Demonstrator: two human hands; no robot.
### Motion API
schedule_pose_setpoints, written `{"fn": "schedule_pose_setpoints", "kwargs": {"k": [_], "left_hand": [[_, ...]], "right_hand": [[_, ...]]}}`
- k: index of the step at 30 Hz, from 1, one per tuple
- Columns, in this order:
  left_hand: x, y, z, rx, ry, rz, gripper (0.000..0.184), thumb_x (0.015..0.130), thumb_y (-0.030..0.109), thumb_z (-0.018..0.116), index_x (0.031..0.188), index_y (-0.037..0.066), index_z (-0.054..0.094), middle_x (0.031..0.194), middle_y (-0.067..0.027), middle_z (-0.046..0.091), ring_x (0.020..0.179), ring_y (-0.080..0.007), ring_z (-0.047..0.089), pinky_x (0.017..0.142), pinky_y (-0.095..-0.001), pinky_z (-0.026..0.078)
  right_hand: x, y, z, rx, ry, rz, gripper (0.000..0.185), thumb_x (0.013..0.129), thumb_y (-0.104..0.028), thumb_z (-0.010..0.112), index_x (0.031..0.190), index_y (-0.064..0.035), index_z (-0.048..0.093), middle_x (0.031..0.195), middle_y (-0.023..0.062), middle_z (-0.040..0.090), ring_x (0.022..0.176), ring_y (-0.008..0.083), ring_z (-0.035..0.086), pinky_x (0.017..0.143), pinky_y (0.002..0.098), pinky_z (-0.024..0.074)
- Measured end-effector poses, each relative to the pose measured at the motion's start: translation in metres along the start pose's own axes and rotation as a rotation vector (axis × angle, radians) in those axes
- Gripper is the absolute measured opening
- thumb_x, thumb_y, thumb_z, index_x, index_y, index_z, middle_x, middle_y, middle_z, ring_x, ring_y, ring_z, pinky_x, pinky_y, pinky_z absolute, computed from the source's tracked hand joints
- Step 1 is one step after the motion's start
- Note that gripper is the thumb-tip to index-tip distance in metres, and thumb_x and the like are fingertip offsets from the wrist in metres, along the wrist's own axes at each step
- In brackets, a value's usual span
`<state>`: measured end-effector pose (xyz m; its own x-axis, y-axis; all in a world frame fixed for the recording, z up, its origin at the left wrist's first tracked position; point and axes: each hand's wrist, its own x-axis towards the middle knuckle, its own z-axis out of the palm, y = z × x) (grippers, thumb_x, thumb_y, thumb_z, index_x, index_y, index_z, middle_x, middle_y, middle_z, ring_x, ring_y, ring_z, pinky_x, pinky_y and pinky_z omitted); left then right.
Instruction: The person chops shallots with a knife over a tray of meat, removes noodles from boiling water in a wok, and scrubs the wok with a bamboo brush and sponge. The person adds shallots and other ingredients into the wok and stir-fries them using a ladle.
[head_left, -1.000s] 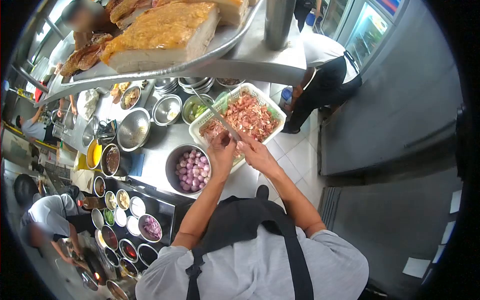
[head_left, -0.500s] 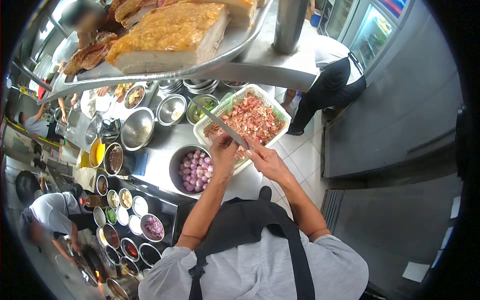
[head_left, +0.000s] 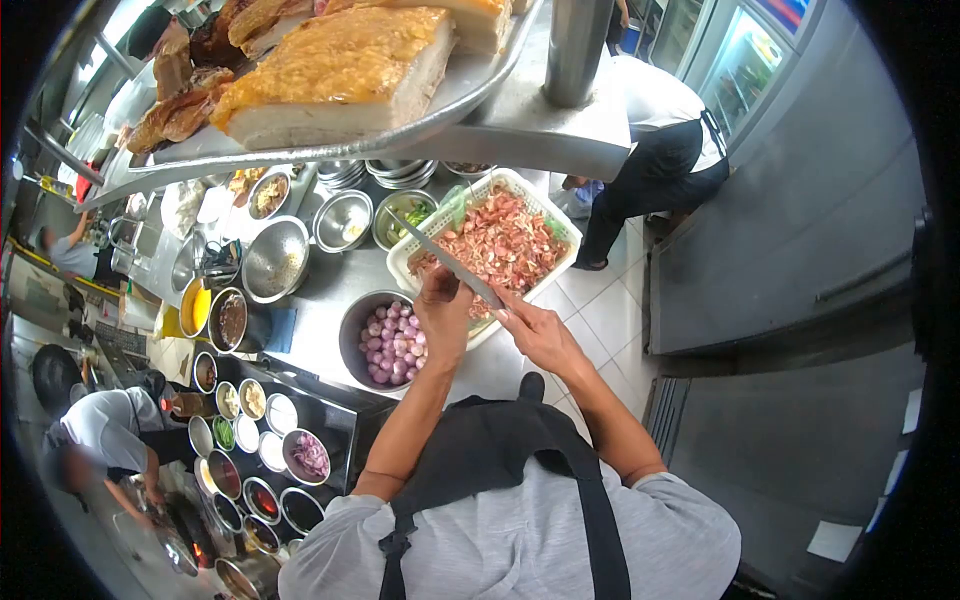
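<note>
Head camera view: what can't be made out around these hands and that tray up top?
Knife: head view, handle covered by the right hand.
Left hand: head view, anything it pinches is hidden by the hand itself.
Metal tray: head view, far rim cut off by the top edge.

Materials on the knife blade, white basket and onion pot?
Knife blade: probably steel, satin finish; thin, grey, with a soft sheen.
White basket: likely moulded plastic, by its uniform white colour and thick rounded rim; finish hard to judge.
Onion pot: metal, going by the grey wall and shiny rim; stainless or aluminium, can't tell which.
</note>
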<state>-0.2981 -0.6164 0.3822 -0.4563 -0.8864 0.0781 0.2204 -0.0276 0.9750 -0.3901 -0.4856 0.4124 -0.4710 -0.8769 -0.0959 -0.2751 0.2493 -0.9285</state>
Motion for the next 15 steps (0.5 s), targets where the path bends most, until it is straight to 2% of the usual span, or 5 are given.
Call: {"fn": "schedule_pose_setpoints", "kwargs": {"k": [5, 8, 10, 12, 15], "left_hand": [[0.003, 0.001, 0.006, 0.161, 0.034, -0.030, 0.017, 0.087, 0.002, 0.067, 0.103, -0.004, 0.063, 0.092, -0.0030, 0.065, 0.084, -0.0091, 0.061, 0.077, -0.0237, 0.049], [0.001, -0.001, 0.005, 0.249, 0.019, 0.097, 0.017, 0.084, 0.010, 0.059, 0.094, -0.004, 0.062, 0.079, -0.0060, 0.063, 0.077, -0.0140, 0.056, 0.068, -0.0315, 0.046], [-0.003, -0.004, 0.006, 0.217, -0.074, -0.066, 0.023, 0.088, 0.000, 0.064, 0.110, -0.004, 0.060, 0.096, -0.0042, 0.065, 0.089, -0.0100, 0.061, 0.080, -0.0247, 0.050], [-0.010, -0.006, 0.011, 0.229, -0.108, -0.027, 0.024, 0.089, 0.001, 0.064, 0.112, -0.004, 0.059, 0.099, -0.0048, 0.064, 0.091, -0.0110, 0.062, 0.082, -0.0252, 0.050], [-0.008, -0.018, 0.010, 0.125, -0.178, -0.008, 0.025, 0.091, 0.004, 0.063, 0.114, -0.004, 0.057, 0.104, -0.0068, 0.064, 0.098, -0.0136, 0.062, 0.088, -0.0270, 0.050]], "right_hand": [[0.014, 0.019, 0.013, 0.043, 0.068, 0.013, 0.053, 0.096, -0.039, 0.054, 0.142, -0.0122, 0.048, 0.066, 0.0036, 0.054, 0.060, 0.0100, 0.049, 0.062, 0.0292, 0.0452], [0.021, 0.029, 0.019, 0.025, 0.164, -0.194, 0.052, 0.096, -0.037, 0.054, 0.141, -0.0104, 0.050, 0.064, 0.0014, 0.053, 0.059, 0.0083, 0.047, 0.058, 0.0270, 0.0438], [0.027, 0.031, 0.017, 0.049, 0.099, -0.131, 0.051, 0.097, -0.036, 0.054, 0.142, -0.0113, 0.049, 0.065, -0.0003, 0.055, 0.056, 0.0063, 0.045, 0.054, 0.0243, 0.0416], [0.037, 0.028, 0.016, 0.132, 0.069, -0.217, 0.051, 0.098, -0.035, 0.053, 0.144, -0.0128, 0.046, 0.063, -0.0017, 0.054, 0.054, 0.0047, 0.043, 0.050, 0.0218, 0.0385], [0.031, 0.003, 0.002, 0.309, -0.045, -0.139, 0.051, 0.101, -0.039, 0.049, 0.145, -0.0145, 0.044, 0.057, -0.0046, 0.045, 0.046, 0.0032, 0.038, 0.042, 0.0200, 0.0329]]}}
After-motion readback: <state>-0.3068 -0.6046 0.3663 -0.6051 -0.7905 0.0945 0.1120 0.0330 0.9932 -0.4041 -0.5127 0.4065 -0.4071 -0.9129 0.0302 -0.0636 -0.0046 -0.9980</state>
